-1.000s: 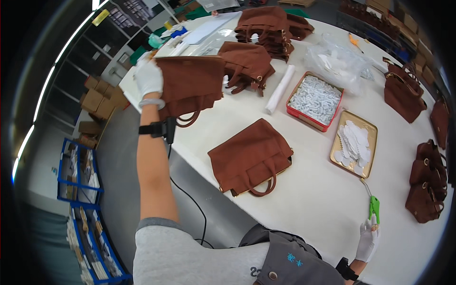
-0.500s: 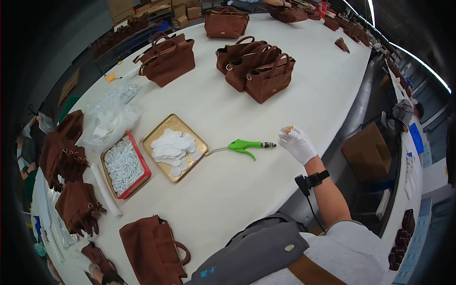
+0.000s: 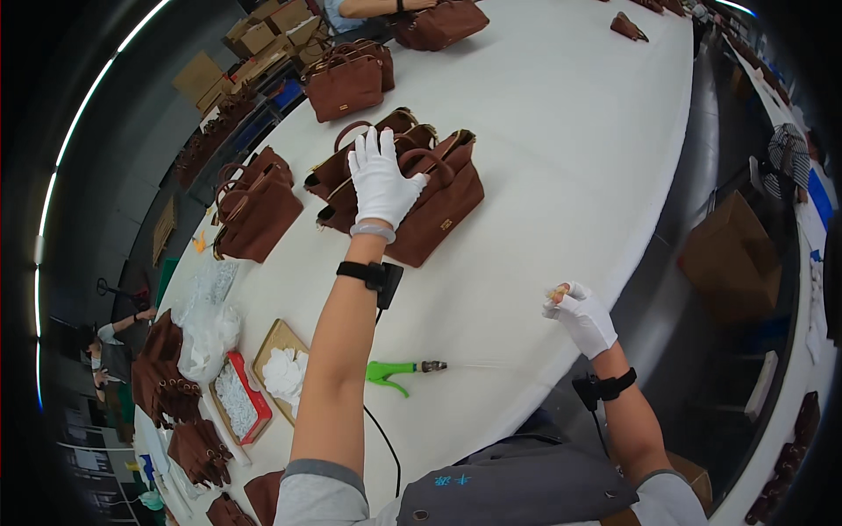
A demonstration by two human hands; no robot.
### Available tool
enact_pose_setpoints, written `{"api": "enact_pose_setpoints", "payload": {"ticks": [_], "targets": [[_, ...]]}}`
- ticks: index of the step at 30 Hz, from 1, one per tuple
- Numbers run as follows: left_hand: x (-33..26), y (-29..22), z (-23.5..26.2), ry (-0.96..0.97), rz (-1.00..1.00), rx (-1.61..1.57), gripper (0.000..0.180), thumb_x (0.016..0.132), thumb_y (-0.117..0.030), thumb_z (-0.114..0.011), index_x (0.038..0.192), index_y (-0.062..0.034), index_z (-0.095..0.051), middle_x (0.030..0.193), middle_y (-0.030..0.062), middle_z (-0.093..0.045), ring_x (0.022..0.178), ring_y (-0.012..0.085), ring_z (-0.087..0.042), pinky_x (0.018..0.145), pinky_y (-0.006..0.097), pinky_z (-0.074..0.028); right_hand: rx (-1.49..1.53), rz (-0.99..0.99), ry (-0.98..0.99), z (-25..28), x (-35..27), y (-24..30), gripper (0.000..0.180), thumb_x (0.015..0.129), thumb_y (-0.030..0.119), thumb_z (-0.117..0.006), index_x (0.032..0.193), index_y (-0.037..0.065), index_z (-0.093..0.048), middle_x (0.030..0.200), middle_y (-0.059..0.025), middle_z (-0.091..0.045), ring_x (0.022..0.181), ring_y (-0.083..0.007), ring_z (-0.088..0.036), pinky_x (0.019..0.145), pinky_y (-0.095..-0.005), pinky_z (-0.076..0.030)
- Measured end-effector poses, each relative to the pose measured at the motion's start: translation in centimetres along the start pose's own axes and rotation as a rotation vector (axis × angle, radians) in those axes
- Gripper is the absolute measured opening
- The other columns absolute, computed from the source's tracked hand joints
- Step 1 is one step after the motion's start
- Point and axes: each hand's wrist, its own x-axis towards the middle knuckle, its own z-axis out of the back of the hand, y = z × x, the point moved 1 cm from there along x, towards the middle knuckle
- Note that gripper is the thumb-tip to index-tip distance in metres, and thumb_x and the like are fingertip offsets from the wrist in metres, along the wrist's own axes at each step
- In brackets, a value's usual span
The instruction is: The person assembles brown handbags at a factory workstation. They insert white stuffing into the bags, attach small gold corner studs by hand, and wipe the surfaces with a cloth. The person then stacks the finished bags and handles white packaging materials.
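left hand (image 3: 382,181): fingers apart, over brown bags (image 3: 438,197) (gold label (image 3: 446,223)) | right hand (image 3: 581,317): grip unclear

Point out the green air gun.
In the head view, the green air gun lies on the white table, below centre, immediately right of the left forearm.

Left hand (image 3: 381,181) over brown bags (image 3: 445,212) — right hand (image 3: 582,321) apart.

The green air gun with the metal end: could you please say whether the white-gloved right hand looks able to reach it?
Likely yes: nothing visible blocks the way over the white tabletop from the right hand to the green air gun, though the left forearm hides its far end.
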Motion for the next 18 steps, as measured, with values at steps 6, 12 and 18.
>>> {"api": "enact_pose_setpoints", "payload": {"ticks": [6,12,18], "targets": [[4.0,-1.3,-3.0,0.019,-0.247,0.306,0.036,0.072,-0.007,-0.071,0.108,-0.009,-0.067,0.101,0.0119,-0.065,0.11,0.0313,-0.055,0.101,0.045,-0.037,0.193,0.007,-0.076,9.2,0.1,2.3,0.007,0.087,0.007,-0.066,0.089,0.01,-0.06,0.097,-0.0034,-0.065,0.087,-0.0147,-0.063,0.083,-0.0332,-0.052],[1.8,-5.8,4.5,0.005,0.238,-0.677,0.037,0.086,0.006,-0.059,0.123,0.0051,-0.059,0.099,0.0074,-0.062,0.078,0.0114,-0.06,0.064,0.022,-0.05,0.367,0.019,-0.007,11.5,2.4,1.5,0.005,0.088,0.007,-0.065,0.091,0.011,-0.062,0.099,-0.0027,-0.063,0.088,-0.0148,-0.062,0.085,-0.0339,-0.05],[-12.3,2.8,12.2,-0.001,0.916,-1.322,0.021,0.096,-0.006,-0.05,0.115,-0.0047,-0.059,0.078,-0.0036,-0.056,0.053,0.003,-0.044,0.045,0.019,-0.035,0.549,-0.008,0.295,6.5,2.6,2.3,0.006,0.088,0.009,-0.067,0.085,0.011,-0.062,0.098,-0.0058,-0.063,0.084,-0.0162,-0.062,0.079,-0.0335,-0.054]]}}
